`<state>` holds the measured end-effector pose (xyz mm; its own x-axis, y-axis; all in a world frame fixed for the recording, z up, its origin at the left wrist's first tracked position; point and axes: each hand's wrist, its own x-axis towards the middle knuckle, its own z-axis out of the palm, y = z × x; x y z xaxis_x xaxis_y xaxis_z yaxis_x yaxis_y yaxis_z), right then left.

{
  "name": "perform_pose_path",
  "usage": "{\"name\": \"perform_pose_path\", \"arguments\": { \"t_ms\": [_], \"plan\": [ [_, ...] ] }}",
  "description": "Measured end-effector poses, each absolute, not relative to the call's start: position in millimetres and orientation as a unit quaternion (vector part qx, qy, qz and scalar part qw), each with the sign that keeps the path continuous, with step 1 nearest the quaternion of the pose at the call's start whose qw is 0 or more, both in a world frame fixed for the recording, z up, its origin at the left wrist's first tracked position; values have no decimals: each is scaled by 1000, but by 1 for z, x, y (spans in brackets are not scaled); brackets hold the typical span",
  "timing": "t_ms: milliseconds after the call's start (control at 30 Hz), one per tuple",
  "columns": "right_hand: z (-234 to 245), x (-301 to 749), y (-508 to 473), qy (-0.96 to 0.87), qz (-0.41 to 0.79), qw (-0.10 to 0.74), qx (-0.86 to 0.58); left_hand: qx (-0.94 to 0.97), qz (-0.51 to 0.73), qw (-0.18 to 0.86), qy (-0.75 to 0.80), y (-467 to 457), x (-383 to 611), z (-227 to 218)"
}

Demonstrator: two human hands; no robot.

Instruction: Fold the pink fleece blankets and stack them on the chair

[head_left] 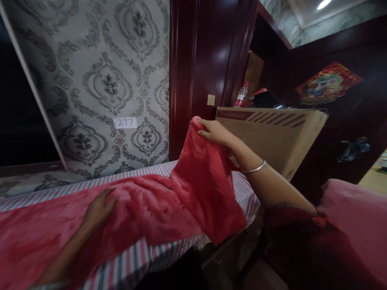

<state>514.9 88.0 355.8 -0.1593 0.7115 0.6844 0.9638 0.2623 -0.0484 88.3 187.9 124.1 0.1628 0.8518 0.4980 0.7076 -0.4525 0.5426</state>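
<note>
A red plush blanket [163, 209] lies lengthwise over a surface with a striped cloth [130, 262], its pile patchy in lighter and darker red. At its right end, my right hand [213, 131] grips the upper edge and lifts a fold well above the surface. That raised part hangs down as a loose, slanting sheet, and its lower corner drops past the front edge. My left hand [101, 207] rests on the flat part of the blanket to the left, fingers stretched out and partly turned from view.
Behind my right arm stands a large cardboard box [260, 133], with a red-capped bottle [242, 94] near its top edge. A dark screen [27, 100] is at the left. Pink fabric [353, 225] shows at the right. A paper label [125, 123] marks the patterned wall.
</note>
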Motion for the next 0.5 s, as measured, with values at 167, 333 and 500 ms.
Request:
{"name": "perform_pose_path", "arguments": {
  "t_ms": [167,333,500],
  "plan": [
    [314,447,85,-797,-136,291,-511,799,466,245,290,137,184,210],
    [293,420,70,-817,-68,349,-455,801,460,367,109,122,238,250],
    [285,438,59,-801,-11,431,-415,775,487,380,133,134,257,248]
  ]
}}
